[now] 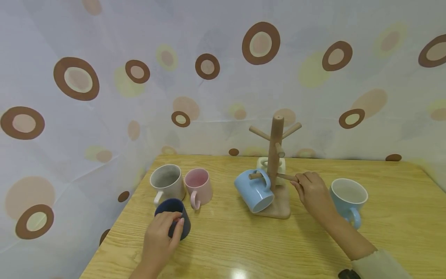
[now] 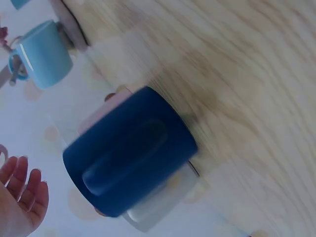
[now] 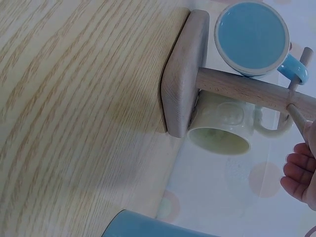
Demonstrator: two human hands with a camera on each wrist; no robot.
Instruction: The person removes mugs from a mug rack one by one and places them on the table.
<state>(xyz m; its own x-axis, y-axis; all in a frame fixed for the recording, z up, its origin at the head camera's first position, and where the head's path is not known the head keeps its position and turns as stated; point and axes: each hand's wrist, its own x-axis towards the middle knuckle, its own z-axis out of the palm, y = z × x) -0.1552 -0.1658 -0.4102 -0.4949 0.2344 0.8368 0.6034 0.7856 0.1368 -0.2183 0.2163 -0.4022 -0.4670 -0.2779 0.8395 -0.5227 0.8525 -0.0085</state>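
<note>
Left hand (image 1: 161,235) empty, fingers loosely bent near straight-sided navy mug (image 2: 131,152); right hand (image 1: 316,197) pinches pale wooden rack (image 1: 276,143) peg (image 1: 287,177).

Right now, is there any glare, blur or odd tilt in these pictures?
Head view: a bright glare spot on the table near the bottom edge; left wrist view: the dark blue mug looks slightly soft; right wrist view: the wooden stand appears sideways.
</note>
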